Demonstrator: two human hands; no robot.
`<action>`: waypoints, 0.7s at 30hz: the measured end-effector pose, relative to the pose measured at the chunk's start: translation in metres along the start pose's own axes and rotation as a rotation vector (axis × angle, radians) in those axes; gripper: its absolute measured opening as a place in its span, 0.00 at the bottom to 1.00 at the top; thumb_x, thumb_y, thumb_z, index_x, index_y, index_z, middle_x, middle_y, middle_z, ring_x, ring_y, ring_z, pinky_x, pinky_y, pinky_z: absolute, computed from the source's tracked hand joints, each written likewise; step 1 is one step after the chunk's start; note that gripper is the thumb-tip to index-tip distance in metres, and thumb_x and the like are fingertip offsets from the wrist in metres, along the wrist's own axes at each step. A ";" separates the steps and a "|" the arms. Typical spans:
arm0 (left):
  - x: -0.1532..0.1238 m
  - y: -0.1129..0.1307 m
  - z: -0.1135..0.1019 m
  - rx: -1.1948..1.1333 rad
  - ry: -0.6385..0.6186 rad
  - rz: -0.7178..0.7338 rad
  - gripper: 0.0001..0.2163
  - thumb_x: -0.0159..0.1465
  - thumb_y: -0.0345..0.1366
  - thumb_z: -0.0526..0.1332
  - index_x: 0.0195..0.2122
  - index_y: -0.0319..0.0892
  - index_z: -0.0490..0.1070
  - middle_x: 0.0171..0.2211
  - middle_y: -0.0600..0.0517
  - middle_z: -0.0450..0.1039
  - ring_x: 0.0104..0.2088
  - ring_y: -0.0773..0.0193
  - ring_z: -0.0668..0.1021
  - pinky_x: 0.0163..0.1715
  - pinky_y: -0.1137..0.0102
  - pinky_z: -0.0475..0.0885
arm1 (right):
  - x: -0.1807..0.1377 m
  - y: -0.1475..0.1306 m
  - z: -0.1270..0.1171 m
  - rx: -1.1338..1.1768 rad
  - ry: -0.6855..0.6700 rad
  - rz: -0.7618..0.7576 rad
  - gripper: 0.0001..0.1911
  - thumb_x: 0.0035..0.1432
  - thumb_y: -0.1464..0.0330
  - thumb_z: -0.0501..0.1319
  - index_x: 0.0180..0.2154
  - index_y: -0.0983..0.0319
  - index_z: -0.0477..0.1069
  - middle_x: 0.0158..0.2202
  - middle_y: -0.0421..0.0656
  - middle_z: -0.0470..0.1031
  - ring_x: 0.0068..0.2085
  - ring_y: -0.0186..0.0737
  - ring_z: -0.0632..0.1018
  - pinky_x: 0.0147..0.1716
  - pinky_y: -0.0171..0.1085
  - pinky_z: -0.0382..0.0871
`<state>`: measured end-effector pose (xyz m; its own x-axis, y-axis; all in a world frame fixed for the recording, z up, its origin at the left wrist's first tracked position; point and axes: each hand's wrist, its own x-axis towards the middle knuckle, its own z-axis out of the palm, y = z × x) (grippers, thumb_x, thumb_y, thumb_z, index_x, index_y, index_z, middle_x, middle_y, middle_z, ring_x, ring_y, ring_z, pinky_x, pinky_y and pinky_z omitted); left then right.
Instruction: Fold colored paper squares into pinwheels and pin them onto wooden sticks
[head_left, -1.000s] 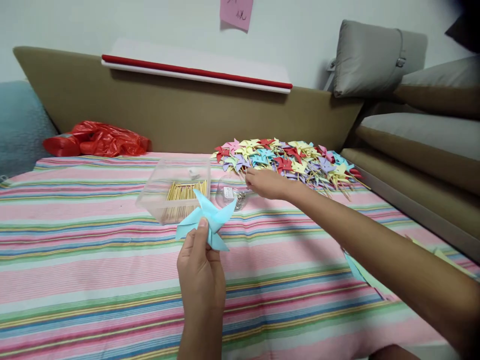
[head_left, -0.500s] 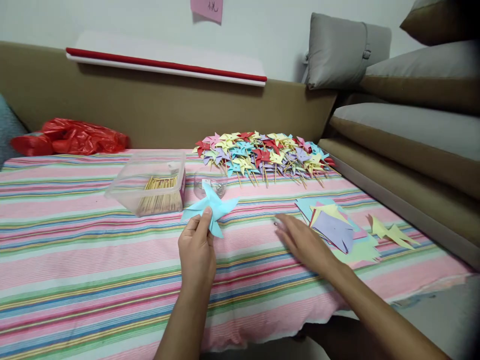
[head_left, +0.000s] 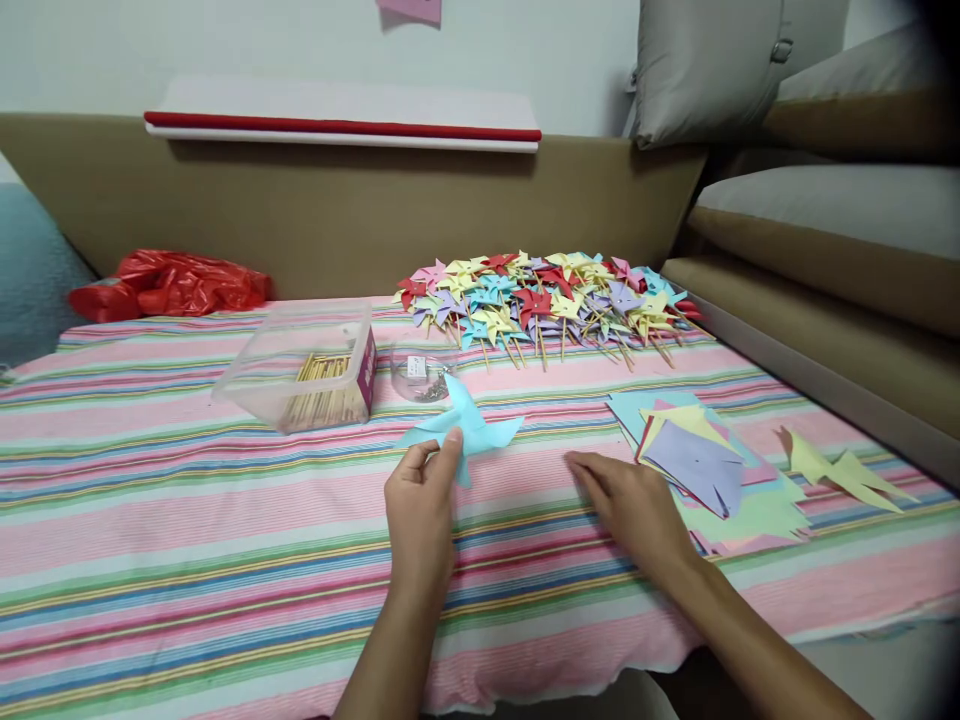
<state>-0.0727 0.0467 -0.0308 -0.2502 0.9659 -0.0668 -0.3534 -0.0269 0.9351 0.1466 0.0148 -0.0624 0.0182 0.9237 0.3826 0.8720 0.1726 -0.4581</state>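
My left hand (head_left: 426, 490) pinches a light blue paper pinwheel (head_left: 480, 432) at its middle, thumb on top, above the striped cloth. My right hand (head_left: 634, 505) is to the right of it, low over the cloth, thumb and forefinger pressed together. Whatever its fingertips hold, if anything, is too small to make out. Just beyond the pinwheel stands a clear round dish (head_left: 405, 378) with small metal pieces and a white label. Beside my right hand lies a stack of cut coloured paper squares, a lavender one (head_left: 694, 460) on top.
A clear plastic box (head_left: 259, 385) of wooden sticks (head_left: 322, 390) stands at left. Many finished pinwheels on sticks (head_left: 532, 300) are heaped at the back. A pale yellow folded paper (head_left: 844, 470) lies far right, near stacked cushions (head_left: 832, 225). A red plastic bag (head_left: 187, 283) rests back left.
My right hand's fingers have closed into a clearer pinch, and a shiny speck at its fingertips no longer shows. The left hand still holds the pinwheel, now slightly turned. The view has shifted.
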 end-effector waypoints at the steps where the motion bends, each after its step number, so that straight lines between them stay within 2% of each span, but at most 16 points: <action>1: 0.000 -0.002 0.000 0.058 0.005 0.013 0.14 0.56 0.46 0.72 0.30 0.40 0.76 0.25 0.56 0.69 0.27 0.69 0.68 0.28 0.74 0.63 | 0.001 -0.006 -0.006 0.086 0.036 0.033 0.12 0.67 0.66 0.57 0.44 0.57 0.79 0.42 0.45 0.85 0.39 0.50 0.85 0.38 0.47 0.80; 3: -0.002 -0.004 0.002 0.164 0.011 0.044 0.14 0.57 0.47 0.71 0.29 0.40 0.76 0.24 0.56 0.68 0.25 0.69 0.66 0.25 0.74 0.61 | 0.002 -0.023 -0.017 0.351 0.079 0.099 0.10 0.66 0.63 0.60 0.43 0.56 0.79 0.40 0.43 0.84 0.38 0.45 0.84 0.35 0.42 0.79; 5: -0.004 -0.005 0.007 0.250 0.003 0.079 0.16 0.57 0.48 0.71 0.26 0.40 0.74 0.21 0.56 0.65 0.23 0.69 0.65 0.23 0.73 0.59 | 0.005 -0.044 -0.024 0.618 0.043 0.127 0.09 0.65 0.61 0.62 0.42 0.56 0.78 0.37 0.41 0.83 0.35 0.40 0.83 0.32 0.37 0.78; 7: -0.008 -0.005 0.013 0.289 -0.025 0.108 0.16 0.56 0.47 0.72 0.23 0.40 0.73 0.20 0.56 0.65 0.23 0.68 0.65 0.23 0.73 0.60 | 0.009 -0.061 -0.025 0.723 0.000 0.096 0.07 0.65 0.62 0.62 0.40 0.56 0.78 0.35 0.39 0.81 0.33 0.37 0.80 0.30 0.34 0.75; 10: -0.015 -0.005 0.020 0.253 -0.083 0.096 0.15 0.57 0.44 0.71 0.23 0.41 0.72 0.20 0.56 0.66 0.24 0.68 0.67 0.24 0.73 0.63 | 0.015 -0.073 -0.022 0.653 0.015 0.013 0.04 0.65 0.65 0.63 0.37 0.56 0.77 0.34 0.38 0.78 0.31 0.35 0.75 0.30 0.35 0.69; 14: -0.022 -0.004 0.024 0.165 -0.135 0.014 0.16 0.58 0.43 0.71 0.23 0.41 0.68 0.19 0.58 0.62 0.22 0.70 0.64 0.23 0.75 0.61 | 0.017 -0.071 -0.019 0.542 0.040 -0.028 0.04 0.65 0.67 0.63 0.36 0.56 0.76 0.31 0.36 0.76 0.28 0.34 0.68 0.29 0.36 0.63; 18: -0.023 -0.005 0.022 0.136 -0.163 0.006 0.16 0.59 0.42 0.71 0.24 0.40 0.68 0.20 0.58 0.62 0.23 0.71 0.64 0.23 0.76 0.61 | 0.017 -0.071 -0.019 0.514 0.036 -0.112 0.05 0.67 0.70 0.60 0.38 0.57 0.74 0.36 0.39 0.76 0.34 0.36 0.71 0.34 0.38 0.65; 21: -0.025 -0.005 0.022 0.127 -0.174 0.008 0.14 0.60 0.41 0.70 0.25 0.40 0.69 0.20 0.59 0.63 0.24 0.72 0.64 0.24 0.76 0.62 | 0.017 -0.072 -0.017 0.496 0.089 -0.146 0.05 0.67 0.70 0.60 0.39 0.57 0.75 0.39 0.41 0.71 0.41 0.39 0.73 0.42 0.39 0.67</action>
<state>-0.0453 0.0282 -0.0265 -0.0896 0.9959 -0.0082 -0.2328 -0.0130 0.9724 0.0926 0.0126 -0.0095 -0.0255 0.8491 0.5276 0.5325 0.4582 -0.7117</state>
